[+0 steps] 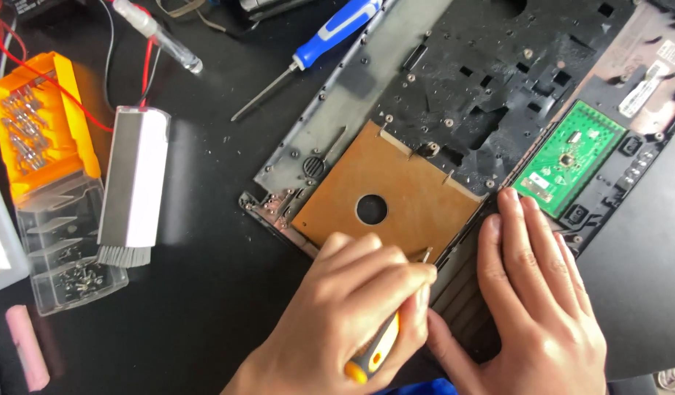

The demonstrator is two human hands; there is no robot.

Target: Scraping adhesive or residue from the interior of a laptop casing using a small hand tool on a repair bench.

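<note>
An opened black laptop case point(440, 88) lies upside down on a dark table. A brown square panel point(418, 197) with a round hole covers its near corner. My left hand point(337, 322) grips a small screwdriver with an orange and yellow handle point(374, 350); its tip touches the panel's near edge at the case rim. My right hand point(535, 300) lies flat on the case beside it, fingertips just below a green circuit board point(569, 157).
A blue-handled screwdriver point(336, 29) lies at the top beside the case. To the left are a grey and white brush point(133, 183), an orange bit holder point(41, 124), a clear box point(67, 249) holding screws, red wires point(146, 66) and a pink stick point(27, 344).
</note>
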